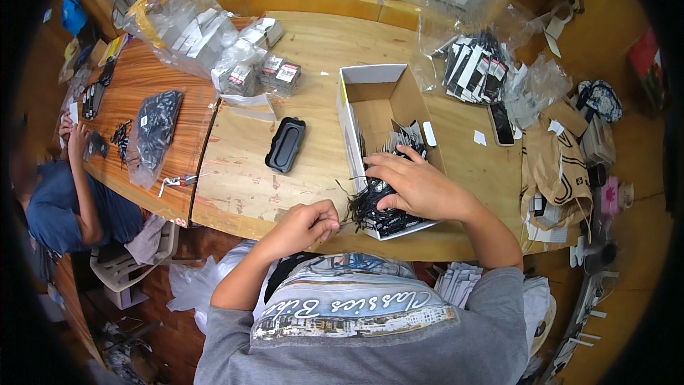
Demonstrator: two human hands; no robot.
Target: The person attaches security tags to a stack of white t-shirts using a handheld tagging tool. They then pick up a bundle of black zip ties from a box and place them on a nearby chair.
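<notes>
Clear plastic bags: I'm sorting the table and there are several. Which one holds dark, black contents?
The clear plastic bag of black items lying on the reddish wooden table at the left; the other bags hold white-and-black packs.

Both forearms come up from the near edge, elbows bent and sleeves ending above them. The left hand (308, 222) sits near and left, fingers curled into a loose fist, knuckles up. The right hand (413, 184) reaches farther, to the right, palm down, fingers spread and slightly bent, wrist angled leftward.
</notes>
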